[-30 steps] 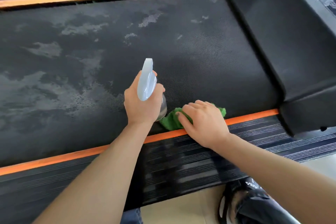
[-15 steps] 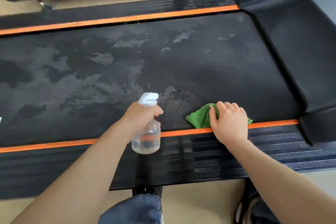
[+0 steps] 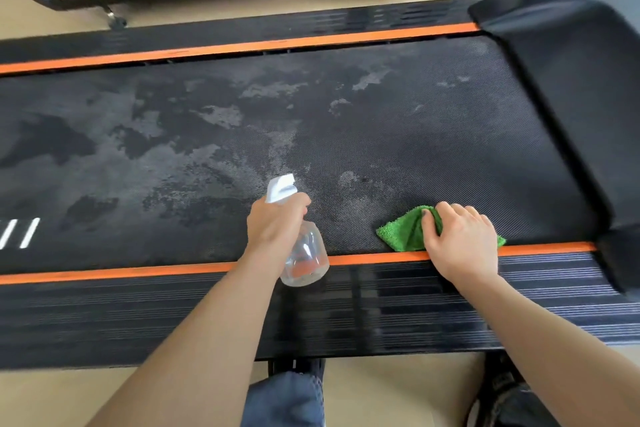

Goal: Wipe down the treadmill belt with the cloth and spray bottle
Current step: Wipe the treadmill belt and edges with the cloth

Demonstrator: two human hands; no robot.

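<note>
Most of the belt (image 3: 311, 135) is still blotchy with spray; wiping looks barely begun. The right hand (image 3: 462, 243) presses the cloth (image 3: 403, 232) with fingers together beside the near orange stripe (image 3: 173, 269). The left hand (image 3: 273, 224) has its fingers curled round the spray bottle (image 3: 304, 256).

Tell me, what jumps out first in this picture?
The bright green cloth pops first, lying on the near edge of the black treadmill belt under the right hand. Beside it, the left hand grips a clear spray bottle. Pale wet-looking patches spread across the belt's left and middle.

Left hand (image 3: 275, 225) grips bottle (image 3: 304, 258); right hand (image 3: 462, 241) presses cloth (image 3: 401, 230).
</note>
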